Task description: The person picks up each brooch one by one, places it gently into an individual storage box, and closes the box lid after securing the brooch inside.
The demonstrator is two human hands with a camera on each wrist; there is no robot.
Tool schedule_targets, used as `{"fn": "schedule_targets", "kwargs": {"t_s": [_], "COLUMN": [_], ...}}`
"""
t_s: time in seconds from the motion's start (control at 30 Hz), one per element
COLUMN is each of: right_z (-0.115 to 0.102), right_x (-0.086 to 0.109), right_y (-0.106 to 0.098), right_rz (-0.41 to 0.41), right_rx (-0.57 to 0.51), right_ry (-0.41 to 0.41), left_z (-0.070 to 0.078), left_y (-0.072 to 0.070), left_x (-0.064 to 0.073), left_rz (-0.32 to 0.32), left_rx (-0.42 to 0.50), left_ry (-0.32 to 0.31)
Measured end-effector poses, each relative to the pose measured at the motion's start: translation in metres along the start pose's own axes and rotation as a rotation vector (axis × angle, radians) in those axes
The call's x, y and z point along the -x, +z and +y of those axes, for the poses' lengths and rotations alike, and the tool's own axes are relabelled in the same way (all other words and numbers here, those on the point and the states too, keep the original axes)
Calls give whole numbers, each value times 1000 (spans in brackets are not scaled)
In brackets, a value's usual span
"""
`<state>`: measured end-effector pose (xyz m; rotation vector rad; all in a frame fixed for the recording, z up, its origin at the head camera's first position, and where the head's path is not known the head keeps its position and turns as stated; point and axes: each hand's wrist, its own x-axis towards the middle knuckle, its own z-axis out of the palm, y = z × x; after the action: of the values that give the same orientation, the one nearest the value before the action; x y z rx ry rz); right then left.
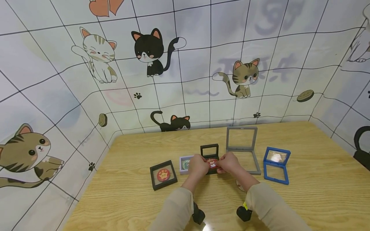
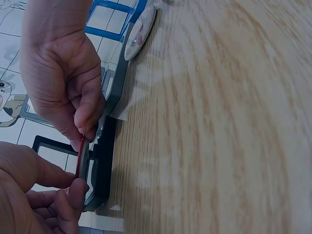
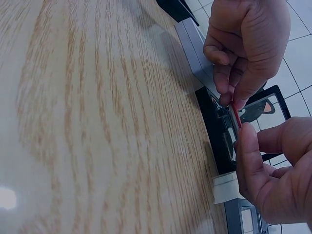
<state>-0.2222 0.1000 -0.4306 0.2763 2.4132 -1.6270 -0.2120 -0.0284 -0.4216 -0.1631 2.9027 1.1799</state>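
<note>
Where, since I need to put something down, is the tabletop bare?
In the head view, the table is bare left of the large black frame and right of the blue frame. The middle is crowded: the left hand and right hand pinch the red badge at the small black frame, between the lavender frame and the grey frame.

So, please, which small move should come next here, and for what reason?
Probably lower the red badge gently into the small black frame: the left grip and right grip pinch its opposite edges over the frame's base, and the lid stands open.
</note>
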Motion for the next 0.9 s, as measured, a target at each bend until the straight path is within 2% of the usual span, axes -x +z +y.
{"fn": "schedule_targets", "kwargs": {"t_s": [0.23,0.47,0.67,0.9], "right_z": [3,5,3,2], "right_x": [2,1,0,-1], "right_y": [0,1,1,1], "right_rz": [-26,-17,-11,-10], "right_rx": [-49,-41,-27,4], "right_ry": [-39,-60,-61,-40], "left_z": [0,1,3,1], "left_y": [4,6,7,12], "left_x": [-1,-1,0,-2], "left_rz": [5,11,8,34], "left_rx": [-60,-112,-191,-271], "left_ry": [16,34,54,83]}}
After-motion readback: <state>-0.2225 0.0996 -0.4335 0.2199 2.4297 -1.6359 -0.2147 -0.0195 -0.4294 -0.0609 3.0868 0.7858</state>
